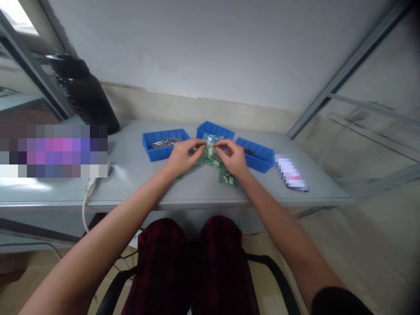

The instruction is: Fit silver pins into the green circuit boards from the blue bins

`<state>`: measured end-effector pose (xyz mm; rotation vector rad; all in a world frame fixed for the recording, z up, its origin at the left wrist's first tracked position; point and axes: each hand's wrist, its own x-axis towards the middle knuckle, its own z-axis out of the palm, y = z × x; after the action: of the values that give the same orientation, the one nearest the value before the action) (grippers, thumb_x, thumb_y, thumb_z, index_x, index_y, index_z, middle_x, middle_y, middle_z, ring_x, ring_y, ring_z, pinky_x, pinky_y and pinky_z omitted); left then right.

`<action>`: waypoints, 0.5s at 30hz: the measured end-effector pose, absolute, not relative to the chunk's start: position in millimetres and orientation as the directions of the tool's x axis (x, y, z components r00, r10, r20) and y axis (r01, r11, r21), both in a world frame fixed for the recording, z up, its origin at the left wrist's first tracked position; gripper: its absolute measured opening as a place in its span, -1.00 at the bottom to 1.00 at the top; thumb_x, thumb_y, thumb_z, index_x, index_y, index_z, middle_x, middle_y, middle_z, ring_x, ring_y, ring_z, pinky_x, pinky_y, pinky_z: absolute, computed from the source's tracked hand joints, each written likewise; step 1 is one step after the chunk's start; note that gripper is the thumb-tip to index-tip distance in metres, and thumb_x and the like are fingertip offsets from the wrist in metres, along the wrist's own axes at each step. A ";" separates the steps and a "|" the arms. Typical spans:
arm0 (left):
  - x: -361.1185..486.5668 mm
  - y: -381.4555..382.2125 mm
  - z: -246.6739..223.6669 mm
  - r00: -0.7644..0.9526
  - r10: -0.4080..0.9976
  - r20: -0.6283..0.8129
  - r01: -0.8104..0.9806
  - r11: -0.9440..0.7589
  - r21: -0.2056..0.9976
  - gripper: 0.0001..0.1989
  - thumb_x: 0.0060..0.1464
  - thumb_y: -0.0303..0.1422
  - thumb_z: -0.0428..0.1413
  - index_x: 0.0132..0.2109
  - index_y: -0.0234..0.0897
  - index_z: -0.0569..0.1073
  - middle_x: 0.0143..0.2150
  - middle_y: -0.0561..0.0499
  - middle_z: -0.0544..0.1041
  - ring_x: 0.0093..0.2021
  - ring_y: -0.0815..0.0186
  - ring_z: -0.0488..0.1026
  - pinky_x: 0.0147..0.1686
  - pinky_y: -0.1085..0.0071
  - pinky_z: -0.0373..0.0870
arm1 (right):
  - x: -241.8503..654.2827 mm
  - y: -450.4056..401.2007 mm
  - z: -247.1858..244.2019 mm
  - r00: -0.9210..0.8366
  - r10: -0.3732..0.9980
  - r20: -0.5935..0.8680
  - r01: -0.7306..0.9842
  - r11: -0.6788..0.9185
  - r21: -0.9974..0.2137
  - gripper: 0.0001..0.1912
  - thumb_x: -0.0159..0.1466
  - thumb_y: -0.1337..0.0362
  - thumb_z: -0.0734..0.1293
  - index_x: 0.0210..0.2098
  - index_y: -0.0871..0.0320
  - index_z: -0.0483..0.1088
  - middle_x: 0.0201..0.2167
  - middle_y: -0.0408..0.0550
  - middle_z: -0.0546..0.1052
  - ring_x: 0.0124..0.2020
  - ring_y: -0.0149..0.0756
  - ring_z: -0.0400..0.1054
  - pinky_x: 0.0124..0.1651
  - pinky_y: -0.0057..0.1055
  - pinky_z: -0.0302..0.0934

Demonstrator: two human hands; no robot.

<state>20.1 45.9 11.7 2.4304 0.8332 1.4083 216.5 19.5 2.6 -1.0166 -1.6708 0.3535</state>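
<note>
Pinching a little green plastic bag (211,154) mid-frame, left hand (183,156) at its upper left and right hand (234,159) at its upper right, both sets of fingertips closed on it. Another green packet (227,177) sits just below the right hand, a blue bin (160,154) of shiny metal bits (166,143) is left of center, black bottle (87,94) upper left.

1. I see the bag (213,162) as see-through green, with white pieces (210,149) showing inside.
2. All three bins (161,154) read blue to me; the metal parts (166,142) in the left one are silver.
3. On my feed the bench (197,190) is grey, the bottle (90,98) black, the cable (84,211) white.
4. I make out dark red and black checks on the trousers (164,258).
</note>
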 end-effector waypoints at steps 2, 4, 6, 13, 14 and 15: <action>21.3 48.8 8.7 0.380 0.565 0.732 0.351 -0.820 0.451 -0.80 0.23 -0.36 0.05 -0.09 -0.28 0.52 -0.20 -0.03 0.64 -0.26 0.33 0.56 -0.26 0.44 0.47 | 216.6 22.3 1.7 -0.047 0.749 0.661 0.461 0.603 -0.651 -0.82 0.28 0.13 0.30 -0.24 0.08 0.44 -0.26 -0.04 0.54 -0.22 -0.25 0.45 -0.23 -0.30 0.42; 21.8 50.6 6.4 0.361 0.569 0.739 0.332 -0.819 0.468 -0.76 0.23 -0.37 0.07 0.02 -0.28 0.47 -0.20 -0.03 0.64 -0.24 0.33 0.57 -0.26 0.44 0.49 | 217.2 24.5 1.5 -0.065 0.736 0.674 0.512 0.604 -0.611 -0.84 0.29 0.15 0.29 -0.21 0.07 0.45 -0.18 -0.01 0.52 -0.16 -0.23 0.44 -0.19 -0.27 0.42; 21.6 51.0 5.4 0.342 0.573 0.744 0.316 -0.816 0.483 -0.66 0.23 -0.37 0.09 0.13 -0.28 0.40 -0.18 -0.05 0.64 -0.23 0.32 0.58 -0.24 0.43 0.50 | 217.3 25.2 1.6 -0.084 0.723 0.685 0.570 0.599 -0.562 -0.81 0.27 0.14 0.32 -0.17 0.05 0.45 -0.06 0.03 0.48 -0.05 -0.16 0.41 -0.14 -0.22 0.43; 21.3 47.0 8.6 0.459 0.502 0.733 0.320 -0.863 0.391 -0.77 0.27 -0.31 0.04 -0.03 -0.25 0.54 -0.08 -0.09 0.63 -0.11 0.26 0.56 -0.09 0.33 0.49 | 213.2 23.9 -2.4 -0.233 0.751 0.618 0.550 0.626 -0.552 -0.50 0.17 0.03 0.43 0.05 0.05 0.37 -0.04 0.05 0.45 -0.08 -0.13 0.41 -0.16 -0.21 0.43; 21.6 46.8 8.8 0.481 0.483 0.732 0.311 -0.874 0.372 -0.76 0.27 -0.31 0.04 -0.02 -0.24 0.53 -0.09 -0.08 0.62 -0.12 0.26 0.56 -0.09 0.32 0.48 | 213.1 24.1 -2.7 -0.237 0.751 0.616 0.550 0.627 -0.552 -0.55 0.21 0.04 0.39 0.04 0.06 0.38 -0.07 0.04 0.48 -0.11 -0.16 0.42 -0.16 -0.23 0.42; 21.8 46.9 8.9 0.492 0.471 0.732 0.304 -0.881 0.362 -0.76 0.27 -0.31 0.04 -0.02 -0.25 0.52 -0.10 -0.08 0.61 -0.14 0.26 0.55 -0.12 0.33 0.48 | 213.3 24.3 -2.6 -0.230 0.747 0.623 0.554 0.627 -0.547 -0.62 0.25 0.05 0.35 0.00 0.07 0.40 -0.11 0.02 0.51 -0.14 -0.18 0.43 -0.16 -0.25 0.41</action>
<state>21.8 46.9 8.9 2.5495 0.6696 1.3380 213.3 24.3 -2.6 -1.0318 -1.9149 0.2601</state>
